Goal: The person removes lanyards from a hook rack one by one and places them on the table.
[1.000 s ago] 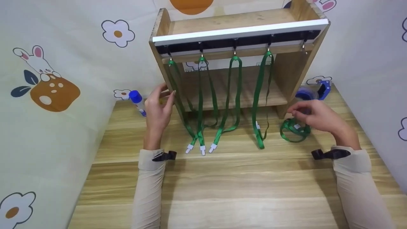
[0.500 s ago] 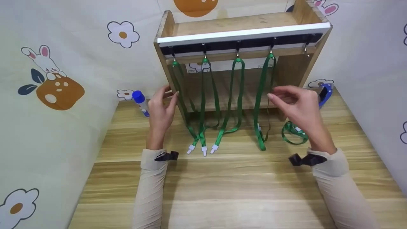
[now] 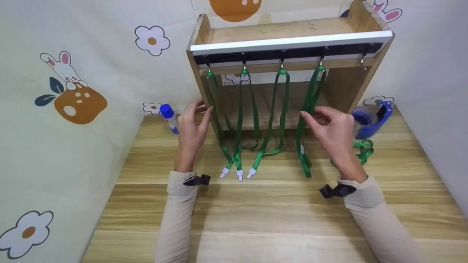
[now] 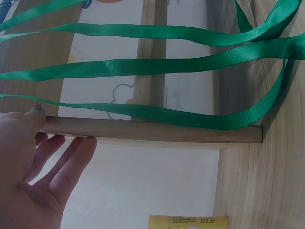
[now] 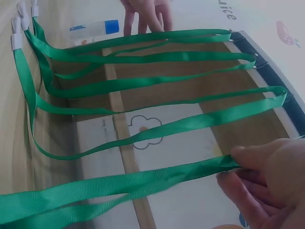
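Green lanyards hang from metal hooks on the front of a wooden rack (image 3: 278, 26). My right hand (image 3: 333, 131) pinches the rightmost hanging lanyard (image 3: 310, 91) between thumb and fingers, partway down its length; both straps come together there in the right wrist view. Its top loop stays on its hook, and its lower end touches the table. My left hand (image 3: 193, 128) grips the rack's left side panel (image 4: 152, 130), thumb on the front edge and fingers behind. Left of the held one, three other lanyards (image 3: 273, 109) hang with white clips (image 3: 251, 173) on the table.
A coiled green lanyard (image 3: 365, 151) lies right of the rack, partly behind my right wrist. A blue tape dispenser (image 3: 373, 128) stands behind it. A glue stick (image 3: 169, 118) stands left of my left hand. One more hook (image 3: 363, 65) sits at the rack's right end.
My right hand has moved left from above the coiled lanyard to the rightmost hanging one and now pinches its straps together. My left hand keeps its grip on the rack. The view has shifted slightly.
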Motion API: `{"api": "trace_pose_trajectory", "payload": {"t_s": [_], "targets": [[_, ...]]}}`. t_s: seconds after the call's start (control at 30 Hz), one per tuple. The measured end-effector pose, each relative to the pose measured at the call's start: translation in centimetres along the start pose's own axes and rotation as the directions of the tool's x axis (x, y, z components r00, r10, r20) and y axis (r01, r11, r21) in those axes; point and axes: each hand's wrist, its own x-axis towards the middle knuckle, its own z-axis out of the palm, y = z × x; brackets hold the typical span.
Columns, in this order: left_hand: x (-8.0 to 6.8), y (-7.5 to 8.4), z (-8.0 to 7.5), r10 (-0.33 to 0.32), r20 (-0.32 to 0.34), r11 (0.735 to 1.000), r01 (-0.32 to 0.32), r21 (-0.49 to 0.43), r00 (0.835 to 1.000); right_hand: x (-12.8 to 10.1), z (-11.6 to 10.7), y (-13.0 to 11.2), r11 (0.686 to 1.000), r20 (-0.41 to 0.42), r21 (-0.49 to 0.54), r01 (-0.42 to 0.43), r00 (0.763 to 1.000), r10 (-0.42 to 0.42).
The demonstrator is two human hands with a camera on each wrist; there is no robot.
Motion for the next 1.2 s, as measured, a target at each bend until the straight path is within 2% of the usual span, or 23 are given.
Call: {"api": "trace_pose_trajectory", "payload": {"t_s": [0.17, 0.43, 0.53, 0.8, 0.97, 1.1, 1.2], "targets": [[-0.1, 0.0, -0.1, -0.012, 0.01, 1.0, 0.012, 0.001, 1.0, 0.0, -0.3, 0.0, 0.998, 0.024, -0.019, -0.059, 0.998, 0.059], [-0.1, -0.1, -0.1, -0.004, 0.008, 1.0, 0.004, 0.002, 1.0, -0.6, 0.4, -0.5, 0.993, 0.158, -0.071, -0.09, 0.982, 0.101], [-0.1, -0.1, -0.1, 0.006, 0.008, 1.0, -0.006, 0.0, 1.0, -0.7, 0.9, -0.6, 0.995, 0.154, -0.051, -0.09, 0.983, 0.097], [0.0, 0.0, -0.1, -0.006, 0.024, 1.0, 0.006, -0.014, 1.0, -0.9, 1.4, -0.4, 0.998, 0.054, -0.043, -0.034, 0.998, 0.037], [0.0, -0.2, -0.1, -0.004, 0.019, 1.0, 0.005, -0.016, 1.0, -0.5, 0.6, -0.1, 0.998, 0.011, -0.066, 0.003, 1.0, -0.003], [0.1, -0.3, -0.1, 0.008, 0.014, 1.0, -0.008, -0.019, 1.0, 0.4, -1.0, -0.3, 0.999, -0.105, 0.023, 0.044, 0.994, -0.041], [0.1, -0.3, -0.2, 0.001, 0.013, 1.0, -0.001, -0.026, 1.0, 1.0, -2.1, -1.3, 0.982, -0.238, 0.129, 0.141, 0.965, -0.108]]}}
